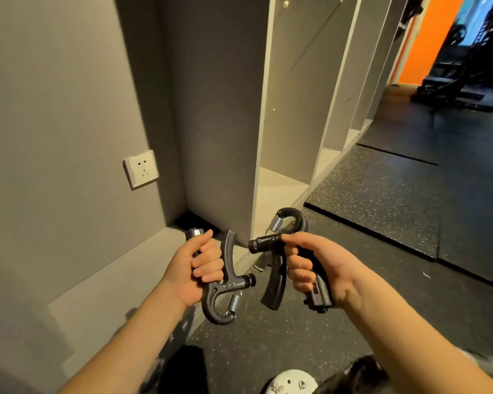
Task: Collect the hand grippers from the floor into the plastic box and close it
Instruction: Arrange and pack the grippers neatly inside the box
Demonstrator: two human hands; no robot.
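Head-worn wide-angle camera looks forward and down, low over the floor [268, 336].

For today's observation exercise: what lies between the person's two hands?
Head view: only the free handles of the left hand gripper and right hand gripper, above the floor.

Dark speckled rubber floor [268, 345], carrying mats and a cabinet.
A thicker speckled mat [382, 206] lies on it at 2 o'clock, its near edge raised above the floor. A smoother dark mat [404, 137] lies beyond at 1 o'clock. An open pale cabinet [285, 191] stands at 12 o'clock, and a dark gym machine [461, 83] far off at 1 o'clock. A low pale ledge [120, 282] runs along the wall at 9 o'clock. A small white scrap [426, 275] lies at 3 o'clock.
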